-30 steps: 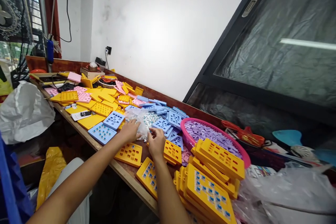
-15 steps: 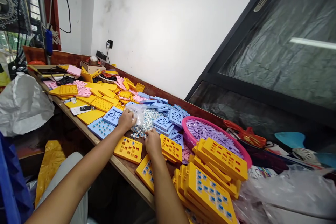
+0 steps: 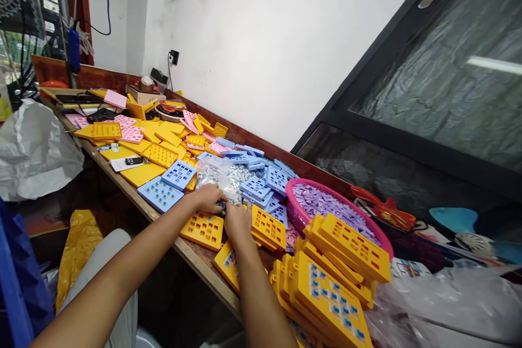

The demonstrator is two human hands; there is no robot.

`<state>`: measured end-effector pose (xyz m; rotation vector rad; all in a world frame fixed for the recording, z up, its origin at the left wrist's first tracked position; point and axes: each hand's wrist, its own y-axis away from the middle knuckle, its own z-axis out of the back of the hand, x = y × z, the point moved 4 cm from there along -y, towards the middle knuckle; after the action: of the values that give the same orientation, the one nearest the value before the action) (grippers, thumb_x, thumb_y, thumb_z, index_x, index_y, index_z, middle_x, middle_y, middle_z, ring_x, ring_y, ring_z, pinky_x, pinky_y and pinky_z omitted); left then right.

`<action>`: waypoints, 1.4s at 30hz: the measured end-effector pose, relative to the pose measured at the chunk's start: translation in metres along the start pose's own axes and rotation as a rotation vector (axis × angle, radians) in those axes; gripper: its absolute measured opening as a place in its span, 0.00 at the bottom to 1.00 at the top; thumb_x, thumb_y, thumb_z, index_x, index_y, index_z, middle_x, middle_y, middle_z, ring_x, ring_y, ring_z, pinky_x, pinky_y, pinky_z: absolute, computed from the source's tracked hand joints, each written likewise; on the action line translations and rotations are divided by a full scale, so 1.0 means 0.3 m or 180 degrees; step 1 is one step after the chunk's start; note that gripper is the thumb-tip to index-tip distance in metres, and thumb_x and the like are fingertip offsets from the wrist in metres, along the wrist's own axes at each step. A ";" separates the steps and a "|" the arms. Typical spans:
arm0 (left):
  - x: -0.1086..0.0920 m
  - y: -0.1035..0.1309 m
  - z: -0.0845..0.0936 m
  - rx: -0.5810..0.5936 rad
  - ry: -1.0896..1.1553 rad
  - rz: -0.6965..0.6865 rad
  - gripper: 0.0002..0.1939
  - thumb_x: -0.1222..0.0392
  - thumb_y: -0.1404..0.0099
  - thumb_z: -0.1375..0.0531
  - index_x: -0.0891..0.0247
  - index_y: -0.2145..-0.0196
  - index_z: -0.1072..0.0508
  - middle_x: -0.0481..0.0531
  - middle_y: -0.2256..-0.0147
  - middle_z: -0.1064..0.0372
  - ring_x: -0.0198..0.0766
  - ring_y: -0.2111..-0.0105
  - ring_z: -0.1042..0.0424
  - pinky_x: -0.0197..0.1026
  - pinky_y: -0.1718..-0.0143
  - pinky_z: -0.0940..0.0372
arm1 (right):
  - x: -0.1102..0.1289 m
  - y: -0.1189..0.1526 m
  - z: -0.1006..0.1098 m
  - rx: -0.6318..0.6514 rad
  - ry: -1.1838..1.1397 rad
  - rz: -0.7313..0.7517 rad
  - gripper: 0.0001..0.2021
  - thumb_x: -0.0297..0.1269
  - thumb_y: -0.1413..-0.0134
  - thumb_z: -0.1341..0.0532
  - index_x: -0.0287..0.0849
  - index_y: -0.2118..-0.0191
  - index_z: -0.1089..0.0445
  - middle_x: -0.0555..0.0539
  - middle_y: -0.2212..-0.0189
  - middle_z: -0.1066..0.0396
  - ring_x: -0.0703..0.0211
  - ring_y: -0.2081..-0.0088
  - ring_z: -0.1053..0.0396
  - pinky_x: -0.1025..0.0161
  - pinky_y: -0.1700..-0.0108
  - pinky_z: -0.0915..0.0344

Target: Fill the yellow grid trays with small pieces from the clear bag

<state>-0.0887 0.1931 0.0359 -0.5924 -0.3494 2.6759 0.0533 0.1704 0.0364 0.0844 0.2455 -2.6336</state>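
Observation:
My left hand [image 3: 210,198] and my right hand [image 3: 238,220] are close together at the near edge of a pile of small white and blue pieces [image 3: 238,174]. The fingers of both are curled, and what they hold, if anything, is too small to make out. A clear plastic bag [image 3: 214,174] lies on the pile just beyond my left hand. Below my left hand is a yellow plate with square holes [image 3: 203,230]; another yellow plate [image 3: 269,227] lies right of my right hand. Blue plates [image 3: 179,175] flank the pile.
A pink basin [image 3: 291,206] of purple pieces stands to the right, behind stacked yellow plates [image 3: 334,299]. Yellow and pink plates cover the far left of the table [image 3: 196,261]. A white bag [image 3: 38,152] hangs at the left edge.
My left hand has moved off the plastic bag, down and right, beside my right hand. The bag now lies spread wider over the pile. The view has shifted slightly.

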 end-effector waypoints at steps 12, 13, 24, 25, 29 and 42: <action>0.054 0.069 0.030 0.0484 0.0290 0.0104 0.10 0.62 0.42 0.35 0.49 0.64 0.16 0.47 0.66 0.18 0.41 0.66 0.23 0.36 0.64 0.35 | -0.001 0.009 0.003 -0.0092 -0.0536 0.0308 0.19 0.27 0.41 0.42 0.53 0.49 0.24 0.48 0.57 0.19 0.51 0.51 0.27 0.49 0.34 0.60; 0.054 0.078 0.034 0.0420 0.0278 0.0139 0.10 0.62 0.41 0.35 0.50 0.64 0.16 0.48 0.65 0.18 0.42 0.65 0.23 0.37 0.62 0.35 | 0.001 0.008 0.003 -0.0060 -0.0548 0.0332 0.19 0.27 0.41 0.41 0.54 0.50 0.23 0.49 0.57 0.19 0.51 0.51 0.27 0.49 0.34 0.60; 0.025 0.235 0.111 -0.0504 0.0676 0.0129 0.15 0.63 0.30 0.45 0.57 0.52 0.20 0.52 0.54 0.20 0.42 0.53 0.23 0.40 0.50 0.33 | 0.001 0.009 0.027 -0.0195 -0.0727 0.0229 0.07 0.31 0.42 0.38 0.46 0.62 0.23 0.47 0.61 0.20 0.53 0.55 0.27 0.50 0.35 0.56; 0.024 0.263 0.122 -0.0641 0.0817 0.0125 0.16 0.63 0.30 0.45 0.58 0.51 0.20 0.52 0.53 0.21 0.41 0.53 0.23 0.40 0.50 0.32 | 0.000 0.011 0.037 -0.0299 -0.0818 0.0217 0.06 0.32 0.42 0.39 0.46 0.62 0.23 0.47 0.62 0.20 0.53 0.55 0.27 0.51 0.35 0.55; 0.020 0.368 0.139 -0.0788 0.0925 0.0175 0.16 0.63 0.31 0.45 0.58 0.52 0.20 0.52 0.52 0.22 0.41 0.51 0.24 0.41 0.47 0.32 | 0.015 0.023 0.079 -0.0586 -0.1469 0.0360 0.13 0.30 0.44 0.39 0.47 0.54 0.24 0.49 0.61 0.21 0.55 0.57 0.27 0.57 0.41 0.45; -0.024 0.462 0.124 -0.1021 0.1061 0.0260 0.13 0.63 0.29 0.43 0.58 0.50 0.24 0.53 0.53 0.25 0.41 0.52 0.26 0.43 0.48 0.32 | 0.100 0.083 0.151 -0.0346 -0.2031 0.1078 0.14 0.28 0.46 0.31 0.47 0.54 0.22 0.48 0.60 0.23 0.57 0.62 0.28 0.60 0.55 0.37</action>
<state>-0.1417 0.0599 0.0276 -1.1518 -0.6744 2.5493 0.0381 0.1265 0.0738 -0.6779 0.1347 -2.1710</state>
